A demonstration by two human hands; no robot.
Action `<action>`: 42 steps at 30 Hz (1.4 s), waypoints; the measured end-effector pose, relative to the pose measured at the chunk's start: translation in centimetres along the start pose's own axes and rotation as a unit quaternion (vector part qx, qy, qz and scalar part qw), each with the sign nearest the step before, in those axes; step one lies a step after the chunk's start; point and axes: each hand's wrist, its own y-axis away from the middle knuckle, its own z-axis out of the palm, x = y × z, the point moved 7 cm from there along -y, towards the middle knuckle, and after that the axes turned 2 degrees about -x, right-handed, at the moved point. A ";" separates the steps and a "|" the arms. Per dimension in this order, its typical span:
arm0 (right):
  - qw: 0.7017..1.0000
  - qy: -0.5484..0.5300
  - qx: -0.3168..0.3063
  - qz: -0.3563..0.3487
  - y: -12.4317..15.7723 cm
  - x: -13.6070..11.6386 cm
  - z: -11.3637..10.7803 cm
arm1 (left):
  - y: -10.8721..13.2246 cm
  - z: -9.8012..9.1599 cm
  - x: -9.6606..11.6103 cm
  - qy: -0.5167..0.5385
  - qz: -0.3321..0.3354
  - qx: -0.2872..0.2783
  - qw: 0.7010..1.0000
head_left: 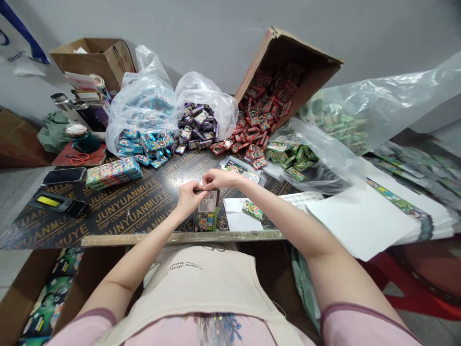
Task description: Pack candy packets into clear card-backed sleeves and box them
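A slim printed box [206, 222] with a clear window stands or lies near the table's front edge. Around its upper end, my left hand [189, 196] is closed in a pinch. My right hand [220, 179] is closed too, its fingertips meeting the left ones; a tiny pale bit shows there, too small to name. To the right, a small green packet [252, 210] rests on white card [239, 218]. Behind my right wrist lies a clear plastic package [242, 169] with printed contents.
Piles of blue packets [146, 144], purple packets [199, 122], red packets [256, 117] and green packets [296, 161] line the back. A tipped carton [248, 69] holds the red ones. Stacked printed boxes [113, 173], a phone [64, 176] and scissors [79, 158] lie left; white sheets [355, 211] right.
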 end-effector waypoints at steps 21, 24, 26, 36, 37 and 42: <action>0.892 0.250 0.311 0.214 11.7 18.9 -1.7 | 1.5 6.3 -7.7 -0.362 0.147 -0.458 0.799; 0.896 0.247 0.318 0.188 11.8 19.0 -1.5 | 1.1 7.2 -8.1 -0.349 0.124 -0.491 0.788; 0.900 0.241 0.322 0.171 12.1 19.0 -1.4 | 0.7 6.8 -7.7 -0.302 0.086 -0.506 0.804; 0.900 0.186 0.372 0.132 13.6 18.5 -2.6 | -1.7 0.5 -3.8 0.146 -0.013 -0.160 0.976; 0.895 0.183 0.386 0.128 13.7 18.2 -3.0 | -1.3 0.5 -4.3 0.171 -0.030 -0.134 0.976; 0.855 0.106 0.504 0.055 13.6 13.3 -5.1 | -0.2 -1.0 -5.3 0.150 -0.039 -0.038 0.987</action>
